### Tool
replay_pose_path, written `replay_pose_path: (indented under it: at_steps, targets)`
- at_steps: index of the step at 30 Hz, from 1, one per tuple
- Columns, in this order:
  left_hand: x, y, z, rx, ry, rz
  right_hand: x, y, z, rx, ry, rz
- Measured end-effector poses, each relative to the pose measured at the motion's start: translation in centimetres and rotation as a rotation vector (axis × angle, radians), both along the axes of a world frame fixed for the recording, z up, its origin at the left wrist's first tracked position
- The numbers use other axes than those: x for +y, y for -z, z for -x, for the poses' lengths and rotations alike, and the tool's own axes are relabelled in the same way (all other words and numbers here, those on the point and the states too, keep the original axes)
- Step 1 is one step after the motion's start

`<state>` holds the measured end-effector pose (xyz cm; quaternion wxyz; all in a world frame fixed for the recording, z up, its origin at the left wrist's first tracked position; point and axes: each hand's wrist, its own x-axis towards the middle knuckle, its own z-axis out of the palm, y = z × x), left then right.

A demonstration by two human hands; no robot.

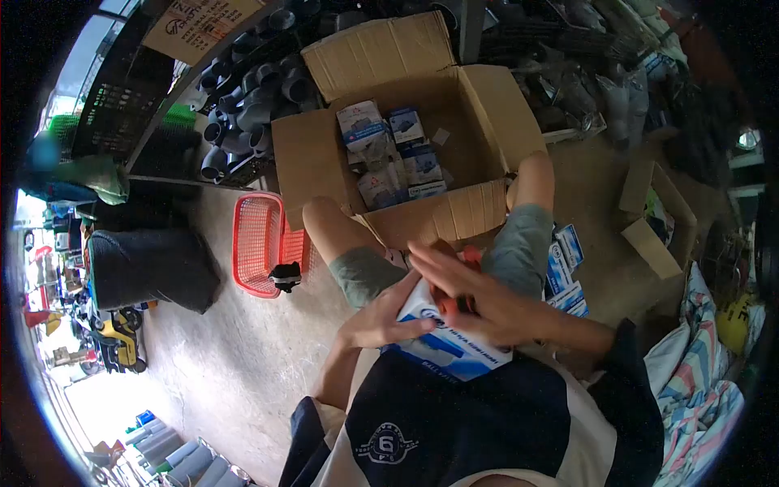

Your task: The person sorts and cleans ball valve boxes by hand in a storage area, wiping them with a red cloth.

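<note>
A white and blue printed cardboard box rests on my lap against my shirt. Its lettering shows partly, including "BALL". My left hand grips the box's left side, its thumb lying across the top. Over the box's far end is my right hand, its fingers long and close together around an orange-red object with dark parts. Most of that object is hidden under the hand, so its kind cannot be made out.
A large open carton stands between my legs, holding several small boxes. A red plastic basket sits to the left. More blue-white boxes lie right of my leg. Grey pipe fittings crowd a rack; a small open carton is at right.
</note>
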<state>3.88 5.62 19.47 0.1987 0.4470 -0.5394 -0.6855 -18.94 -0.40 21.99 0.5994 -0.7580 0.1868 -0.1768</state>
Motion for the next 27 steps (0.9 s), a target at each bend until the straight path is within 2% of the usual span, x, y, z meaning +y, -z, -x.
replay_pose_path:
  at_steps: [3, 4, 7, 11, 12, 15, 16, 18, 19, 20, 21, 23, 24, 26, 27]
  targets:
    - [-0.1, 0.7, -0.2, 0.027, -0.039, -0.001, -1.1, 2.0, -2.8, -0.103, 0.092, -0.104]
    - [0.2, 0.9, -0.7, 0.009, -0.046, -0.036, -1.0, 2.6, -2.9, -0.059, 0.035, 0.054]
    - [2.1, 3.2, -1.6, 0.080, -0.137, -0.045, 0.3, 2.5, -1.6, -0.078, -0.054, -0.010]
    - [3.7, 4.3, -1.6, 0.318, -0.402, -0.170, 1.1, 0.4, 2.9, 0.114, -0.116, -0.278]
    - [4.3, 5.1, -1.6, 0.365, -0.443, -0.194, 1.6, 0.4, 4.1, 0.074, -0.111, -0.254]
    - [6.7, 6.1, -2.0, 0.400, -0.587, -0.286, 2.1, 2.0, 7.5, -0.159, -0.100, -0.517]
    - [7.3, 6.4, -2.2, 0.414, -0.634, -0.318, 2.1, 2.6, 8.7, -0.180, -0.005, -0.682]
    - [7.4, 7.1, -2.5, 0.445, -0.631, -0.220, 2.8, 4.5, 7.9, -0.322, 0.414, -0.962]
    - [6.2, 6.7, -2.1, 0.456, -0.585, -0.087, 3.1, 4.9, 7.1, -0.393, 0.629, -1.096]
    - [4.8, 6.0, -1.5, 0.466, -0.539, 0.044, 2.6, 1.5, 4.1, -0.412, 0.793, -1.239]
    - [3.3, 5.3, -0.9, 0.474, -0.493, 0.178, 3.0, 1.9, 3.3, -0.269, 0.758, -1.265]
    - [0.9, 4.0, -0.6, 0.368, -0.451, 0.369, 3.9, 3.9, 2.3, 0.009, 0.683, -1.302]
    - [0.4, 3.1, -0.5, 0.217, -0.456, 0.355, 3.5, 4.9, 2.5, -0.070, 0.605, -1.422]
    - [-0.4, 1.0, -0.5, -0.120, -0.442, 0.251, 3.1, 5.3, 2.7, -0.128, 0.554, -1.325]
    - [-0.3, 0.9, -0.2, -0.147, -0.450, 0.200, 3.1, 5.6, 2.8, -0.155, 0.531, -1.279]
